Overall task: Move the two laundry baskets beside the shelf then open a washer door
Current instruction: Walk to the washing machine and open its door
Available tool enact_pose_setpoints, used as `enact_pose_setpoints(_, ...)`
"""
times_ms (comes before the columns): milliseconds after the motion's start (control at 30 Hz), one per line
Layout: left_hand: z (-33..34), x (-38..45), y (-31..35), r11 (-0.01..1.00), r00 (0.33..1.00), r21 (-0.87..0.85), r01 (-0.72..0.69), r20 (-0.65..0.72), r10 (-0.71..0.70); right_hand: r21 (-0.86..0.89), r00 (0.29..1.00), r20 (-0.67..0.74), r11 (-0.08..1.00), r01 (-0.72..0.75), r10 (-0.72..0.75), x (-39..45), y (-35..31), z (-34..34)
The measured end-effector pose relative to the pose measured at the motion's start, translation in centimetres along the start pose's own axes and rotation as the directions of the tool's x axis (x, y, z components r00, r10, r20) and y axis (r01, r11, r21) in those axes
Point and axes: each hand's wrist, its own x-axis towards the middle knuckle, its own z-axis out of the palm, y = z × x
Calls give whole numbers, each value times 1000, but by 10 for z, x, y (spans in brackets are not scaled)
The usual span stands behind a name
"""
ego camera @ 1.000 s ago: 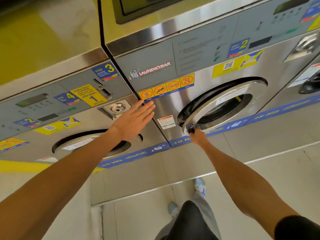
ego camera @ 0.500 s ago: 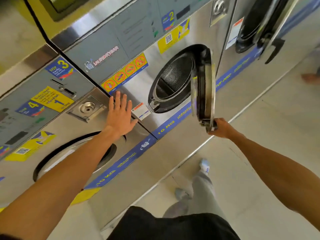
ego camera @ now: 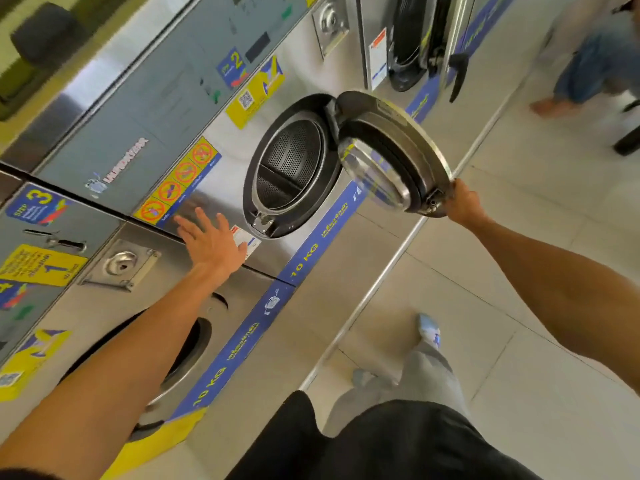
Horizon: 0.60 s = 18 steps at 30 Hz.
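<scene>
Right hand (ego camera: 462, 204) fingers grip the round steel washer door (ego camera: 391, 157) swung wide, left hand (ego camera: 211, 242) spread flat on the steel washer front (ego camera: 221, 199).

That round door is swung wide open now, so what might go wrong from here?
The washer door hangs out over the walkway, held at its edge by the right hand; another person nearby might bump it. The left hand is spread on the panel near the door opening, where fingers might get pinched at closing.

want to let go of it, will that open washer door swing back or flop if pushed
The washer door looks like a stiff metal ring with domed glass, so probably heavy, not floppy. Hinged at one side, it would likely swing rather than drop. The right hand grips its rim.
</scene>
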Motion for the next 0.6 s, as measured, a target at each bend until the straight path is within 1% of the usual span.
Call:
enact_pose_setpoints(133,-10,10,11,996,999,-88,18,43,-14,-50,999,38,998,31,-29,18,13,-17)
enact_pose_setpoints(267,-23,15,19,991,998,-133,33,65,-24,-113,994,79,991,79,-70,32,23,-24)
enact_pose_setpoints(333,-27,17,22,985,996,-170,18,88,-3,-124,994,93,990,65,-54,35,24,-29)
enact_pose_setpoints(400,-29,18,27,978,992,-209,-8,124,35,-147,992,105,986,82,-67,36,26,-33)
enact_pose_setpoints(467,-31,16,34,967,985,-255,-24,157,66,-145,988,113,982,122,-106,42,32,-34)
enact_pose_setpoints(533,-31,12,42,947,981,-321,-27,176,88,-115,977,156,979,167,-148,57,46,-29)
enact_pose_setpoints(600,-32,6,50,918,976,-397,-13,196,98,-95,978,178,987,130,-112,59,47,-32)
